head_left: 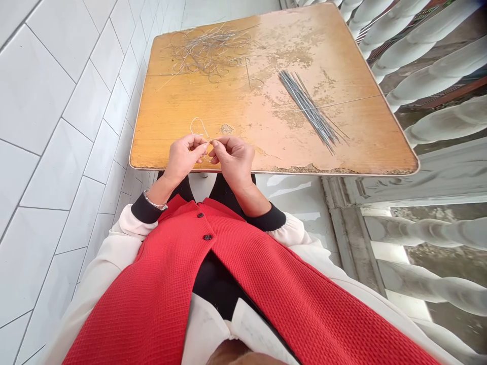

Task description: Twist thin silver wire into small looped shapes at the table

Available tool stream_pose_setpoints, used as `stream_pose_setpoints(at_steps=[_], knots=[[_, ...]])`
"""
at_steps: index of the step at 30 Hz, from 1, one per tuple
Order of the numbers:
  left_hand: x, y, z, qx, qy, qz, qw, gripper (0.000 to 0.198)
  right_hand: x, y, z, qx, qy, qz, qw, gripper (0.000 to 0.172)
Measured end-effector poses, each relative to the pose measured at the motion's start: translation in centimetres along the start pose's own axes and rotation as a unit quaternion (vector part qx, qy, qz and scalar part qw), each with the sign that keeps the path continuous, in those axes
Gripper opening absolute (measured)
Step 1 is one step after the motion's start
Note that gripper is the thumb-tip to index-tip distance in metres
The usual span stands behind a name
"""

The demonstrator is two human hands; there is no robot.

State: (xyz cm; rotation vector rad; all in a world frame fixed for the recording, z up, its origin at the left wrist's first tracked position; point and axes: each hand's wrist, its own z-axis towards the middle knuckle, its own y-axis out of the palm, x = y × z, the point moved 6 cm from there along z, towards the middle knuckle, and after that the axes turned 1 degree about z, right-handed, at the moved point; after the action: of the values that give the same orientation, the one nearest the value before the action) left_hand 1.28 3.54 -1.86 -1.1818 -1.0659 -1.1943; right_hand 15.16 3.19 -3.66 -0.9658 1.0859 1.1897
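Observation:
Close to the table's near edge, my left hand (pixel 184 158) and my right hand (pixel 236 159) meet, fingertips almost touching. Both pinch a thin, pale wire (pixel 203 124) bent into a loop that stands up above the fingers. A smaller curve of it shows below the fingertips. The exact spot where the fingers grip the wire is partly hidden by the thumbs. To the right lies a bundle of straight grey wires (pixel 310 111). A tangled heap of bent, looped wires (pixel 213 48) lies at the far left of the table.
The worn wooden table (pixel 182 101) has peeling patches and a chipped front edge. One long thin wire (pixel 350 101) crosses the bundle toward the right edge. A white tiled wall (pixel 64 111) runs along the left, and a white balustrade (pixel 426 71) stands on the right.

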Motion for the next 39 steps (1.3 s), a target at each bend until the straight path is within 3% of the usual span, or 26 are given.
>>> stream_pose_setpoints(at_steps=[8, 16, 21, 26, 30, 39], knots=[[-0.2, -0.3, -0.1, -0.013, -0.014, -0.031, 0.999, 0.007, 0.0, -0.1, 0.2, -0.014, 0.006, 0.010, 1.000, 0.030], [-0.3, -0.9, 0.6, -0.017, -0.073, -0.065, 0.995, 0.024, 0.5, -0.1, -0.1, -0.007, -0.046, -0.054, 0.997, 0.020], [-0.1, -1.0, 1.6, -0.008, -0.073, -0.080, 0.994, 0.020, 1.1, 0.1, -0.2, -0.025, -0.065, -0.056, 0.996, 0.029], [-0.1, -1.0, 2.1, -0.014, -0.069, -0.088, 0.994, 0.020, 2.3, 0.7, -0.5, -0.075, 0.025, 0.075, 0.994, 0.048], [-0.1, -1.0, 2.2, -0.028, -0.075, -0.076, 0.994, 0.019, 2.6, 1.0, -1.0, -0.116, 0.122, 0.150, 0.974, 0.045], [-0.2, -0.9, 2.3, -0.038, -0.090, -0.074, 0.992, 0.014, 2.6, 0.7, -0.8, -0.092, 0.140, 0.157, 0.973, 0.042]])
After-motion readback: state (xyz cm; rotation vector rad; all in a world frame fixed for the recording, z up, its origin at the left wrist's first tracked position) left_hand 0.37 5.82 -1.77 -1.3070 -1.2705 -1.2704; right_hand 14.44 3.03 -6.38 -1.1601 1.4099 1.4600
